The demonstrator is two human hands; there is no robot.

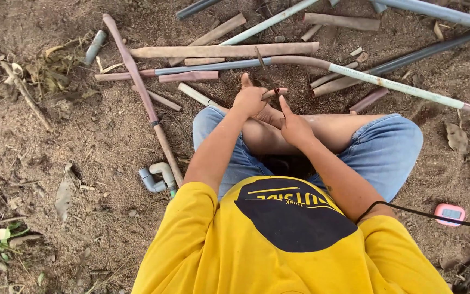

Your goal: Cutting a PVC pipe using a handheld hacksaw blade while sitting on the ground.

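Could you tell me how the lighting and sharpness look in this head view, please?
Head view: soft, even daylight, no hard shadows or glare; left hand, right hand and pipes on the dirt are sharp; wide-angle lens bends the long pipe towards the right edge.

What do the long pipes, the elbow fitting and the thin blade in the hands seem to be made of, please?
Pipes: probably plastic, matte grey-blue under caked reddish mud; straight and uniform.
Elbow fitting: likely the same grey plastic, smooth moulded bends.
Blade: looks like dark, dull metal, thin and flat, though too small to be sure; the left hand and right hand meet at its base.
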